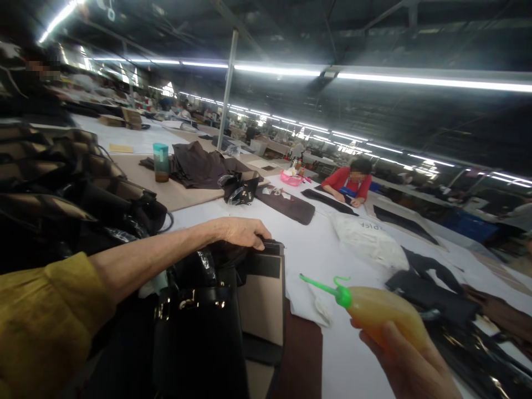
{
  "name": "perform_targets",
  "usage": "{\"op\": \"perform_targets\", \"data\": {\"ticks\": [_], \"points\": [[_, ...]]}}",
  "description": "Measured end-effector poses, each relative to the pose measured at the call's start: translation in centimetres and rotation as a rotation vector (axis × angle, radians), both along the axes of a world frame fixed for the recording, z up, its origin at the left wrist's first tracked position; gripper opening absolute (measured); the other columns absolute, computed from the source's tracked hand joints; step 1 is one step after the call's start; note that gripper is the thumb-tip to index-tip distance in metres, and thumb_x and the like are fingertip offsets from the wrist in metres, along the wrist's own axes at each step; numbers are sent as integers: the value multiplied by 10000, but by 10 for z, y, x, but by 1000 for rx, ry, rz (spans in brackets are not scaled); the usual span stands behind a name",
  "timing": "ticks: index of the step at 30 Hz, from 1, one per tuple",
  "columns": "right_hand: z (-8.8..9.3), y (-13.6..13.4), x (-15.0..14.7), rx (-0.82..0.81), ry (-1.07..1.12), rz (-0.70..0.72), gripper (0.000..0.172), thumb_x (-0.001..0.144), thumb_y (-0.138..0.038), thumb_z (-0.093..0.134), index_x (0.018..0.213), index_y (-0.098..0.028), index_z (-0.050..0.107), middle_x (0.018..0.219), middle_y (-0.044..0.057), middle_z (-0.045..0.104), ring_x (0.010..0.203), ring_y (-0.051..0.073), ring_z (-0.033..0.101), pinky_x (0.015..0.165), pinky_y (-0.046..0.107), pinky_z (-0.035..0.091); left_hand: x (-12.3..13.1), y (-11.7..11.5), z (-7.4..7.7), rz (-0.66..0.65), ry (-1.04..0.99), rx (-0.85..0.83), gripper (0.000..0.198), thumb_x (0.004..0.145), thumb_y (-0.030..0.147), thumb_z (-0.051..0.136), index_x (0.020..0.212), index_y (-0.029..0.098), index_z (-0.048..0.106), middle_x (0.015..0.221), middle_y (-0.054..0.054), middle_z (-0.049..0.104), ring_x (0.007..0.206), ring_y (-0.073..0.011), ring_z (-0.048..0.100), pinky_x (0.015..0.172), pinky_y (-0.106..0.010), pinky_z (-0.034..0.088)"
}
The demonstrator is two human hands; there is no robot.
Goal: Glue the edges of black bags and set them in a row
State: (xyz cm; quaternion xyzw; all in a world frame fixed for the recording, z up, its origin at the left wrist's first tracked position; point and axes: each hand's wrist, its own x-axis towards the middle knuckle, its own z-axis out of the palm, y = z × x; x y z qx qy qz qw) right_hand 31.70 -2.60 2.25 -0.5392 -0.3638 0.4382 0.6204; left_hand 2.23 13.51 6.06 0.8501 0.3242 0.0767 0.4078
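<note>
Amber and green-nozzled, a squeeze bottle [380, 306] is clasped by the right hand [409, 360], lower right; a black bag [201, 338], lower centre, is gripped at its top edge by the left hand [241, 231].

A teal-lidded jar [161, 163] stands beside crumpled brown material [193, 167] on a beige sheet [179, 199], while a pink basket [291, 179] sits toward the far edge of the white table [343, 354], near a person in red [337, 178]

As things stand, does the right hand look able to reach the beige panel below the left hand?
Probably, at least by nozzle: the right hand holds the squeeze bottle, its green nozzle points toward the beige panel, and nothing visible stands between.
</note>
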Motion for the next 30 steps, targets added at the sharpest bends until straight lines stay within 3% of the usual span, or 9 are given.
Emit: {"op": "perform_targets", "data": {"ticks": [7, 14, 20, 30], "points": [[-3, -1, -18, 86, -264, -39, 649, 564, -386, 791, 1139, -287, 505, 1231, 51, 546, 952, 286, 566, 607, 300, 545, 5, 0, -24, -107, 97, -291, 235, 607, 188, 575, 807, 160, 695, 749, 2, 689, 731, -187, 595, 661, -251, 473], [-20, 2, -23, 84, -453, -32, 631, 583, -408, 769, 1136, -263, 502, 980, 12, 594, 783, 228, 559, 669, 297, 490, 11, 2, -37, -147, 183, -463, 242, 568, 195, 598, 779, 178, 714, 658, 11, 678, 605, -172, 576, 609, -261, 479], [-25, 3, -24, 126, -536, -39, 605, 616, -435, 736, 1146, -273, 492, 1047, 17, 535, 867, 244, 518, 748, 325, 453, 13, 2, -40, -180, 190, -555, 199, 539, 193, 625, 716, 188, 716, 651, 12, 678, 601, -166, 572, 584, -248, 472], [-16, 0, -42, 224, -541, -88, 485, 619, -415, 727, 1037, -256, 538, 1032, 8, 545, 898, 241, 488, 810, 311, 358, 13, 5, -48, -196, 185, -590, 195, 531, 201, 636, 710, 187, 712, 611, 13, 672, 550, -158, 566, 511, -235, 461]]}}
